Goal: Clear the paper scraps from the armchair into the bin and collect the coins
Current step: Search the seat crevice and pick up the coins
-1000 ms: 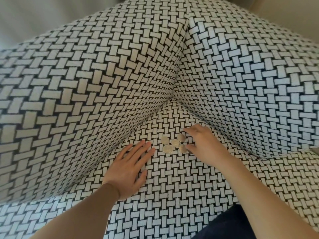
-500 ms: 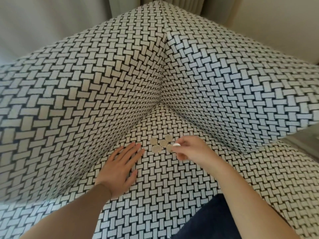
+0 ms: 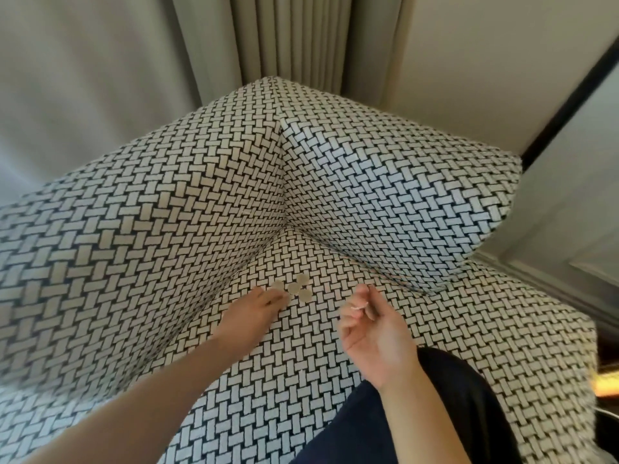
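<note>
The armchair (image 3: 335, 363) is covered in a black-and-white woven pattern, and I look into the back corner of its seat. Several pale round coins (image 3: 294, 288) lie close together on the seat near that corner. My left hand (image 3: 254, 311) rests flat on the seat, its straight fingertips touching the leftmost coins. My right hand (image 3: 371, 333) is lifted off the seat to the right of the coins, palm turned up, pinching one coin (image 3: 357, 308) edge-on between thumb and fingers. No paper scraps or bin are in view.
Grey curtains (image 3: 294, 38) hang behind the chair's back corner. A dark-framed panel (image 3: 569, 95) runs along the right. My dark blue trouser leg (image 3: 385, 430) lies on the seat's front edge. The chair's padded back and arm rise on both sides of the coins.
My right hand picked one coin off the pile and lifted it away to the right, palm up. My left hand slid forward until its fingertips touch the coins. The camera tilted up.
</note>
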Available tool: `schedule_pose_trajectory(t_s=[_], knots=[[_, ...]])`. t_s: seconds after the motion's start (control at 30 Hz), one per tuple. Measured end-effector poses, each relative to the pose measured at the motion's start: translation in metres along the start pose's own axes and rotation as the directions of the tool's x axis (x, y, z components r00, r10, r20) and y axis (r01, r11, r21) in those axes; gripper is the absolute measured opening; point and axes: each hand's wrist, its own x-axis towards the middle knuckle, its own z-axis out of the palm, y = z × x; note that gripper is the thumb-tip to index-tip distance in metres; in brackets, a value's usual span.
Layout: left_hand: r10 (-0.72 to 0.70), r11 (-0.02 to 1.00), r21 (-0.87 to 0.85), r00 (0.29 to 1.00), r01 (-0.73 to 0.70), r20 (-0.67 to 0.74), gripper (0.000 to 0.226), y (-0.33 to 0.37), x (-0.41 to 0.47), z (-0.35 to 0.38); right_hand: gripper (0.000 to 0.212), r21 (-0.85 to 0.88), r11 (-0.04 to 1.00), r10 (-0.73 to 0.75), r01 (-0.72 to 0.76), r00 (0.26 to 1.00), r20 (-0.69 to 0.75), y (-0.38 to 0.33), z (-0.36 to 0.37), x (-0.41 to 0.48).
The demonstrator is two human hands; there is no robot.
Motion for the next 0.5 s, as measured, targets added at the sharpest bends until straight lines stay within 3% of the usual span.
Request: schedule_pose_trajectory(t_s=[0.17,0.3,0.37,0.43,0.5], knots=[[-0.09,0.996,0.014,0.993,0.092,-0.075,0.027,0.011,0.013,0.002,0.043,-0.085,0.996,-0.026,0.019,0.995,-0.092,0.006,-0.003,0.001],[-0.145,0.989,-0.001,0.987,0.145,-0.063,0.021,0.016,0.019,-0.006,0.049,-0.108,0.994,-0.038,0.025,0.991,-0.128,0.008,-0.006,0.006],[-0.312,0.937,-0.196,0.945,0.289,-0.097,0.013,0.02,0.019,-0.014,0.048,-0.112,0.993,-0.048,0.032,0.988,-0.144,0.008,-0.009,0.01],[-0.536,0.749,-0.496,0.842,0.439,-0.064,0.016,0.03,0.016,-0.029,0.046,-0.134,0.99,-0.056,0.033,0.983,-0.172,0.009,-0.012,0.014],[-0.6,0.617,-0.655,0.799,0.436,-0.034,0.017,0.046,0.007,-0.041,0.043,-0.174,0.984,-0.059,0.025,0.979,-0.195,0.01,-0.014,0.018]])
